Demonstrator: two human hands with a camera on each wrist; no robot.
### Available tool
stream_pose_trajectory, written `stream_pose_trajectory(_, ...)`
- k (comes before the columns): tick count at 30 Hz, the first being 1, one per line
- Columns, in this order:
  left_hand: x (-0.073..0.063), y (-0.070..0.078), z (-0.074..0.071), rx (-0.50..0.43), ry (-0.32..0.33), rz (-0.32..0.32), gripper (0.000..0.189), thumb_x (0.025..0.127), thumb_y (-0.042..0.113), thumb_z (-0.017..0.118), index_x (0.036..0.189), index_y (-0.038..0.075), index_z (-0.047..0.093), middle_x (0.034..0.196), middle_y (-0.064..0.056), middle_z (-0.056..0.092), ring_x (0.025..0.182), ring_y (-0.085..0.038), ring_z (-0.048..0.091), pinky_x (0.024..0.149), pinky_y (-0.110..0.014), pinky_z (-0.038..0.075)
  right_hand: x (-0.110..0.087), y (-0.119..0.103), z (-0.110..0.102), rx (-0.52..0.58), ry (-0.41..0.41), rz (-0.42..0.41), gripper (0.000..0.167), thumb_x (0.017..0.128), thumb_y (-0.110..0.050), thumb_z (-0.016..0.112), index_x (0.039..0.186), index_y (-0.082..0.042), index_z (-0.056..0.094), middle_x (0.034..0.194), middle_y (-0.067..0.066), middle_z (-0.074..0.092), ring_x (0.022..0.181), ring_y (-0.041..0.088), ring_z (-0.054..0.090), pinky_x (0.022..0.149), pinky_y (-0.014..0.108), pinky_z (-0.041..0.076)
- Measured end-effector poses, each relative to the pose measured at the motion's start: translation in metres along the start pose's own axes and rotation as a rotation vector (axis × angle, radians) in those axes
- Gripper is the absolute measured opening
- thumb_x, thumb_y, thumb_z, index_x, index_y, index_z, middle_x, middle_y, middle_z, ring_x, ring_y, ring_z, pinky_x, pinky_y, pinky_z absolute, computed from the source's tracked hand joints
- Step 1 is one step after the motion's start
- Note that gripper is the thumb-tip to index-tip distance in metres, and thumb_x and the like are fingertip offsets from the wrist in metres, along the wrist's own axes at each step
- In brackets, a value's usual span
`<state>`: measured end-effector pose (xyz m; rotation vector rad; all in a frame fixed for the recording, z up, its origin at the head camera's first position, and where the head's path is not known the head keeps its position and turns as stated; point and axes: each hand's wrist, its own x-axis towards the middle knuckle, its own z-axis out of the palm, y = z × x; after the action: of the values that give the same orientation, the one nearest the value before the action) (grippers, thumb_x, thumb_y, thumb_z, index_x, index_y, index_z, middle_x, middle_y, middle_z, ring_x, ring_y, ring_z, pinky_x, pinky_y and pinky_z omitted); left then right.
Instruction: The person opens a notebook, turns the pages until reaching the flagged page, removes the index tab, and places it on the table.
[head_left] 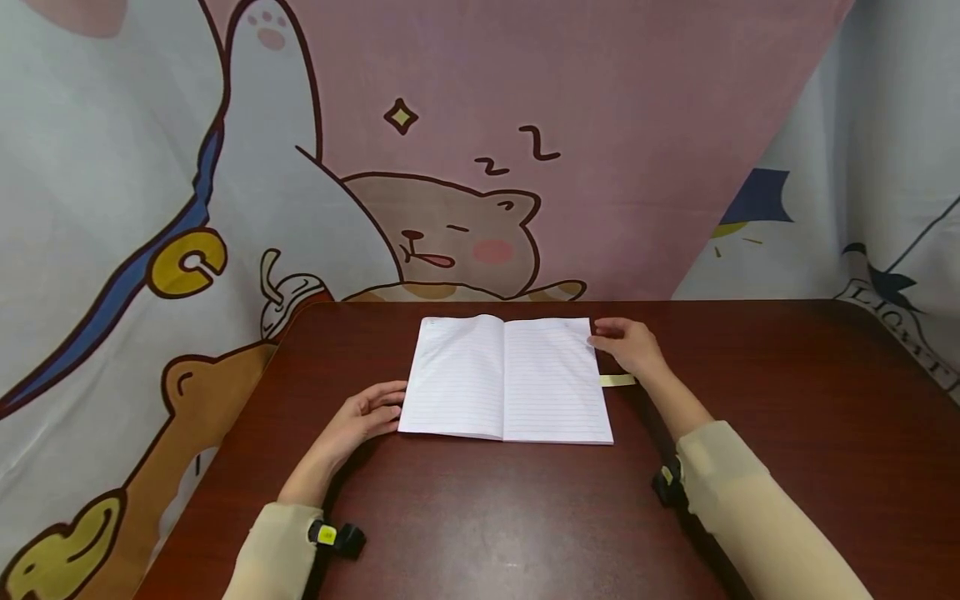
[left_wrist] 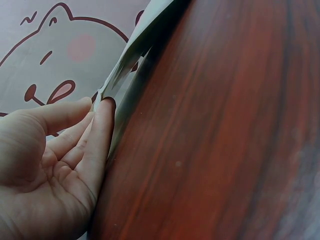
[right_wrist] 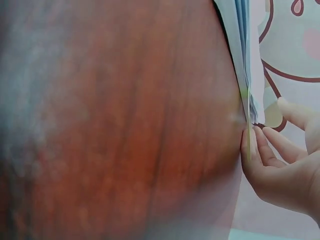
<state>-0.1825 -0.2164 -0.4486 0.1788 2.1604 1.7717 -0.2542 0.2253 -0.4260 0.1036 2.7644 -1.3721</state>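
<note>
An open notebook with blank ruled pages lies flat on the dark wooden table, its fold running down the middle. At its left edge is my left hand, fingers loosely extended; in the left wrist view the fingertips and thumb touch the page edge. By the upper right edge my right hand has its thumb tip over the page margin. The right wrist view shows that thumb raised off the pages and the other fingertips against the notebook's side. A pale yellow strip sticks out from the right edge.
The reddish-brown table stretches around the notebook. Behind it hangs a cloth printed with cartoon animals, meeting the table's far edge. Each sleeve cuff carries a small black wrist camera.
</note>
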Motion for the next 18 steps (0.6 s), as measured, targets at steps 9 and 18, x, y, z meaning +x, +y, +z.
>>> stream_pose_trajectory(9,-0.0011,0.0008,0.0008,-0.002,0.001,-0.004,0.05,0.101,0.01,0.057,0.148,0.002,0.043,0.144,-0.027,0.05,0.106,-0.007,0.065,0.088,-0.023,0.056,0.0016,0.0034,0.0024,-0.005,-0.045,0.016,0.056,0.092,-0.023,0.071,0.139,0.003,0.053,0.131,0.026,0.061,0.118,0.038,0.06,0.099,0.045,0.05)
stream_pose_trajectory(18,-0.0011,0.0006,-0.0001,0.006,-0.001,-0.001,0.051,0.101,0.012,0.058,0.148,0.003,0.043,0.144,-0.027,0.05,0.106,-0.006,0.065,0.088,-0.022,0.056,0.0014,0.003,0.0038,-0.031,-0.032,0.001,0.058,0.09,-0.023,0.075,0.139,0.001,0.055,0.126,0.024,0.062,0.113,0.034,0.06,0.091,0.037,0.051)
